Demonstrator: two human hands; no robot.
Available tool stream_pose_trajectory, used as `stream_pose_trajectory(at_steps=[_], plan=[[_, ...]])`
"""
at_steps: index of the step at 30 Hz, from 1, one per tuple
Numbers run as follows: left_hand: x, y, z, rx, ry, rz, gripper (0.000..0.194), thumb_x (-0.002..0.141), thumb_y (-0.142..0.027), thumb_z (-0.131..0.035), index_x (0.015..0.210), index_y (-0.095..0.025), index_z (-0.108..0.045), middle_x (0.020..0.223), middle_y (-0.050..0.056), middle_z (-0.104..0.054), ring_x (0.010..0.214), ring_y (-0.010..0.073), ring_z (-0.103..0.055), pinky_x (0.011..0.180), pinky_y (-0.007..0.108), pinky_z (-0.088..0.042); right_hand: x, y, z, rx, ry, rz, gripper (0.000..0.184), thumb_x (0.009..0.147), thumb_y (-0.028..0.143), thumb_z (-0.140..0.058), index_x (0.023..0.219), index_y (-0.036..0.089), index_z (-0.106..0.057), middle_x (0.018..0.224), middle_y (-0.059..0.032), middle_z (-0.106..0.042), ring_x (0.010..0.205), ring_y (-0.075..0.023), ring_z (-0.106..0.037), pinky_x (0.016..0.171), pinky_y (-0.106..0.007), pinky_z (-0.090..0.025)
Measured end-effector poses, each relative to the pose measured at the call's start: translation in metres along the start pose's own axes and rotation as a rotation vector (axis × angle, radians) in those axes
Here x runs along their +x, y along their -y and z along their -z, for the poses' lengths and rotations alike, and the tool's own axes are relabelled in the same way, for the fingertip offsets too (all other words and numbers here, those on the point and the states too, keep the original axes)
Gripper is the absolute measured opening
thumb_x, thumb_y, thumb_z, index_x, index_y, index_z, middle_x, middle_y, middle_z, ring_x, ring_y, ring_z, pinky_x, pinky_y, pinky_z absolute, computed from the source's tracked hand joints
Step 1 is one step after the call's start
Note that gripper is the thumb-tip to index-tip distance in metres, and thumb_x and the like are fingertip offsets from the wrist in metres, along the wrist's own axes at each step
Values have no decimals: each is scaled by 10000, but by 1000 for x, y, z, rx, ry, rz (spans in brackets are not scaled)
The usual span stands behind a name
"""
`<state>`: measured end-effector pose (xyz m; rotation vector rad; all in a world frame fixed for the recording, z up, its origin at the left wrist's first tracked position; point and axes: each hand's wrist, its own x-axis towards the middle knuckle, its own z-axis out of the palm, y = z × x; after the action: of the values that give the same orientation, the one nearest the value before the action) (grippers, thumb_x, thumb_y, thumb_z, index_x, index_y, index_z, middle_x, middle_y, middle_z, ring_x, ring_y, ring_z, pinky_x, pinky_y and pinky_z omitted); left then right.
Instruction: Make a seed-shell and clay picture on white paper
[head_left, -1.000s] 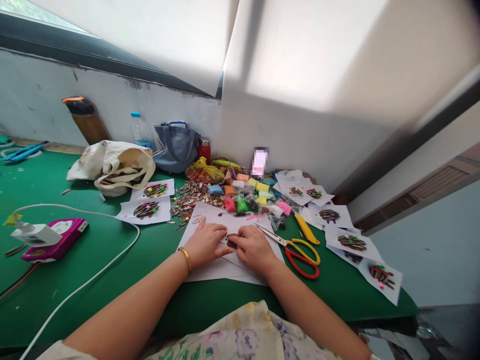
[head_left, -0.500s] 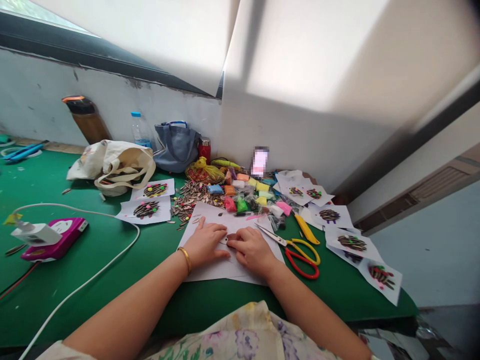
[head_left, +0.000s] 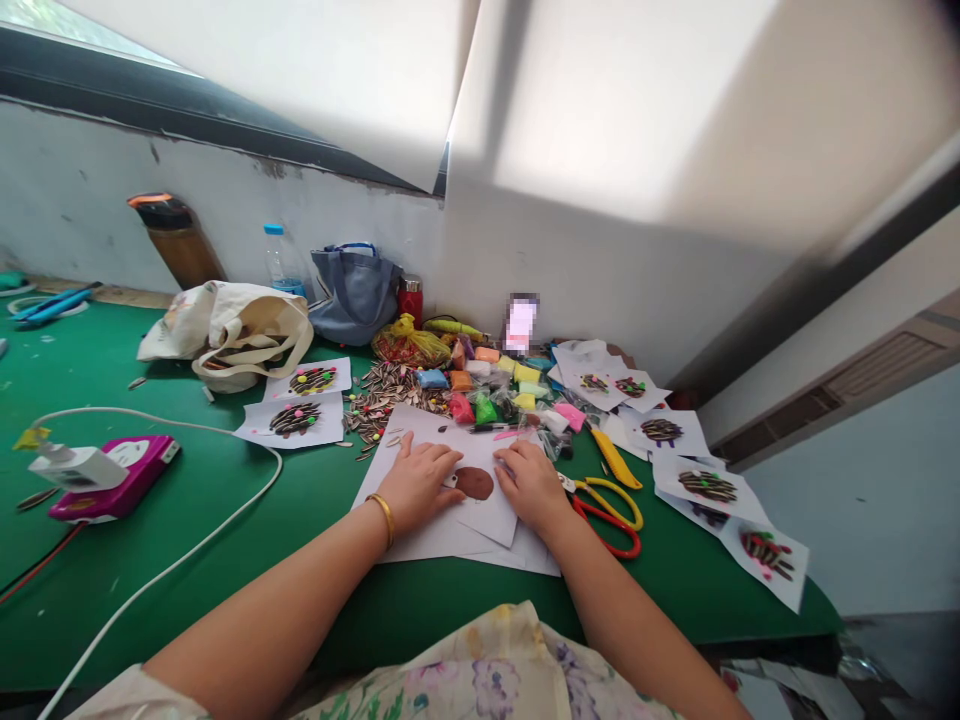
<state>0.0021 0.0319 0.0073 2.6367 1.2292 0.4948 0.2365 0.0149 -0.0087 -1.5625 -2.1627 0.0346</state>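
A flat brown clay patch (head_left: 474, 483) sits on a small white paper sheet (head_left: 487, 510) that lies on a stack of larger sheets. My left hand (head_left: 417, 478), with a gold bangle at the wrist, rests flat on the paper just left of the patch, fingers stretched out. My right hand (head_left: 531, 482) lies on the paper's right side, fingers loosely spread and holding nothing. Red and yellow scissors (head_left: 604, 505) lie right beside my right hand.
Sunflower seeds (head_left: 379, 395) are heaped beyond the paper, next to small coloured clay packets (head_left: 487, 395). Finished seed pictures (head_left: 705, 486) lie on the right and at the left (head_left: 294, 419). A pink device (head_left: 112, 478) with a white cable, bags and bottles sit further left on the green table (head_left: 225, 540).
My right hand slid rightwards off the middle of the paper, uncovering the brown clay patch. My left hand stayed almost where it was.
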Motion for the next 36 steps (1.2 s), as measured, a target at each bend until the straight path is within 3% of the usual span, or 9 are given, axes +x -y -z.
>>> stream_pose_trajectory(at_steps=[11, 20, 26, 30, 34, 36], plan=[[4, -4, -4, 31, -46, 11, 467, 809, -453, -668, 1220, -258, -565, 1149, 75, -634, 1091, 279, -553, 1139, 593, -47, 0, 6, -4, -35, 58, 14, 197, 902, 192, -561, 1074, 220, -652, 987, -65, -600, 965, -204, -520, 858, -324, -404], [5, -8, -6, 51, -54, 46, 492, 797, -476, -674, 1227, -267, -560, 1153, 82, -624, 1106, 292, -542, 1139, 594, -72, 1, 7, -1, -52, 11, 17, 204, 912, 172, -522, 1066, 207, -650, 979, -74, -601, 957, -209, -520, 830, -323, -405], [2, -3, -8, 37, -51, 32, 554, 775, -499, -692, 1256, -264, -550, 1180, 85, -617, 1130, 298, -531, 1137, 609, -77, -3, 7, -1, -110, -37, -54, 36, 864, 206, -586, 862, 205, -622, 945, -76, -589, 933, -228, -510, 795, -337, -382], [2, -3, -9, 19, -79, 53, 619, 760, -485, -711, 1301, -254, -518, 1259, 107, -581, 1208, 319, -491, 1134, 618, -102, -2, 4, -5, -72, -49, -68, 97, 869, 142, -530, 806, 200, -577, 891, -61, -586, 881, -211, -508, 787, -326, -369], [3, -2, -5, -133, -219, 93, 692, 806, -470, -662, 1393, -203, -412, 1392, 146, -483, 1290, 303, -435, 1114, 513, -280, 0, 3, -3, 71, -86, -32, 131, 905, 157, -453, 829, 199, -552, 828, -43, -577, 821, -197, -508, 763, -312, -379], [4, 0, -2, -282, -294, 165, 622, 870, -437, -580, 1408, -195, -384, 1306, 129, -551, 1175, 255, -532, 1006, 425, -422, 1, 3, -1, 155, -101, -3, 147, 919, 179, -431, 837, 198, -552, 812, -38, -576, 802, -193, -512, 756, -308, -390]])
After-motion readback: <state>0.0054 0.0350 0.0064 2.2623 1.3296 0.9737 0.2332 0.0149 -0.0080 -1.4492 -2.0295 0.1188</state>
